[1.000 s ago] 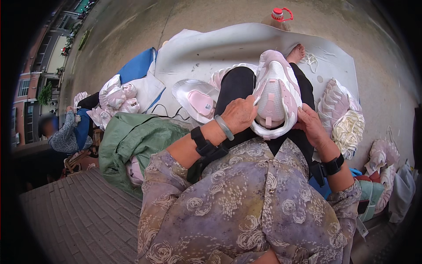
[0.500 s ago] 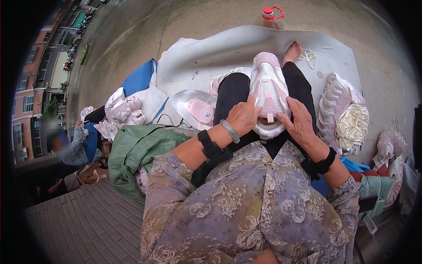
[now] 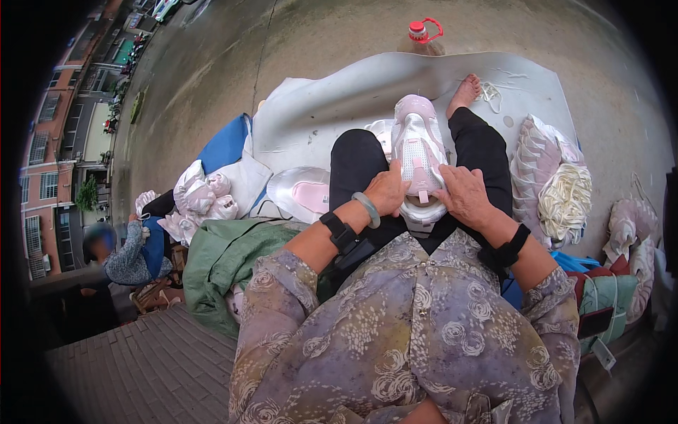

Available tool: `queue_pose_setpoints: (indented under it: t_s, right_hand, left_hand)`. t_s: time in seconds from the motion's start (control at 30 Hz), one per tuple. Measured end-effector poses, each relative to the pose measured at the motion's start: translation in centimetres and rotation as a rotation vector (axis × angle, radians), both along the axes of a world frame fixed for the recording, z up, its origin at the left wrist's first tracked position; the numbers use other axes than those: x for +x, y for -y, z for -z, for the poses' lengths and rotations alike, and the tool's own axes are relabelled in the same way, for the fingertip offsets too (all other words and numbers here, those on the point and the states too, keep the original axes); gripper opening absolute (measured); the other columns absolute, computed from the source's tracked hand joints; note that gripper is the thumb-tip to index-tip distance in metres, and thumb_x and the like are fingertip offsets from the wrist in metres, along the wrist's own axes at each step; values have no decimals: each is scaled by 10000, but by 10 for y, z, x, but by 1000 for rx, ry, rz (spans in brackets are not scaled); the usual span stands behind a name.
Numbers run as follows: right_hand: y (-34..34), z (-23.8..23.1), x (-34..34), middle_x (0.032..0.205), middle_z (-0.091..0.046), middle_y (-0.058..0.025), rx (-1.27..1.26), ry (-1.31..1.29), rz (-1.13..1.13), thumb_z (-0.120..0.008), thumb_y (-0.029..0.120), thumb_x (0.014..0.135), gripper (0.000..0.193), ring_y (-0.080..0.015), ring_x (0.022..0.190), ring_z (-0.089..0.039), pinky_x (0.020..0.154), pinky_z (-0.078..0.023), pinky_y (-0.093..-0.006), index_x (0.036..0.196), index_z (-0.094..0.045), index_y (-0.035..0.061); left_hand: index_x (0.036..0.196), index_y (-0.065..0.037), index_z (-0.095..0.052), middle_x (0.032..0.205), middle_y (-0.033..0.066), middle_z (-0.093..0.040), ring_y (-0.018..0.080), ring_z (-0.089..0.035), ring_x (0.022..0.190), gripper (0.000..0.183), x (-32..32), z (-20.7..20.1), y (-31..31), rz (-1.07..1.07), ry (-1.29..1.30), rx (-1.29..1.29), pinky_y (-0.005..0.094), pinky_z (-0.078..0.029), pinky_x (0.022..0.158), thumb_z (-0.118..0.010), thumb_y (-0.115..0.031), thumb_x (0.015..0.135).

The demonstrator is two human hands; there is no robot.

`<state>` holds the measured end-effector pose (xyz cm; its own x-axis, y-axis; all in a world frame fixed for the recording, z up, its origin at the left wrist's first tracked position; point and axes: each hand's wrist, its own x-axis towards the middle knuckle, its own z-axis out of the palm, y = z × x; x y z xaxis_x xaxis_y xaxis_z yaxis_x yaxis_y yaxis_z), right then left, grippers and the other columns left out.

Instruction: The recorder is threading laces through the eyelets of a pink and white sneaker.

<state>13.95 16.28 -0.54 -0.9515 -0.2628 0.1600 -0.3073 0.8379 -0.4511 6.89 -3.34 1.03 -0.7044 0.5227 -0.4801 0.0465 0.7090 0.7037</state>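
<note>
Holding shoe (image 3: 418, 145) (capped bottle (image 3: 419, 35) beyond)

From where I stand, I can see a loose blouse (image 3: 385, 339) in mottled greyish purple and muted yellow, scattered with cream roses and flecks, with a buttoned placket (image 3: 420, 297) down the front and roomy sleeves reaching about the elbow. A pale grey-green bangle (image 3: 368, 210) circles the left wrist, a black strap (image 3: 340, 232) with a dark boxy unit sits behind it, and another black band (image 3: 512, 245) wraps the right forearm. Below are plain black trousers (image 3: 360, 166) and a bare foot (image 3: 464, 95).
</note>
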Motion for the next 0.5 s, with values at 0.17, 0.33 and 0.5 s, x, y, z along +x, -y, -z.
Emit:
queue_pose_setpoints:
  t_s: [0.17, 0.33, 0.5]
  right_hand:
    - [3, -2, 0, 917, -484, -68, 66, -20, -27, -622, 335, 705, 415, -214, 910, -430, 726, -294, -375, 989, -483, 67]
    - [-23, 11, 13, 1016, -477, -74, -42, -106, 56, -615, 439, 696, 483, -224, 982, -426, 777, -306, -391, 1018, -524, 91]
    - [-130, 57, 43, 835, -579, -55, -233, 20, 588, -603, 259, 749, 183, -226, 824, -552, 728, -390, -354, 879, -610, 132]
  left_hand:
    - [1154, 34, -311, 829, 160, -590, 170, -585, 468, 414, 2, -18, 7, -5, 124, 31, 276, -480, 415, -474, -184, 842]
    - [1172, 47, -385, 705, 104, -611, 143, -604, 531, 457, 6, -32, 14, 93, 89, 145, 247, -476, 503, -575, -147, 804]
    - [1038, 11, -580, 769, 59, -609, 96, -579, 633, 232, -11, -33, 47, -205, 56, 411, 206, -463, 598, -549, -118, 848]
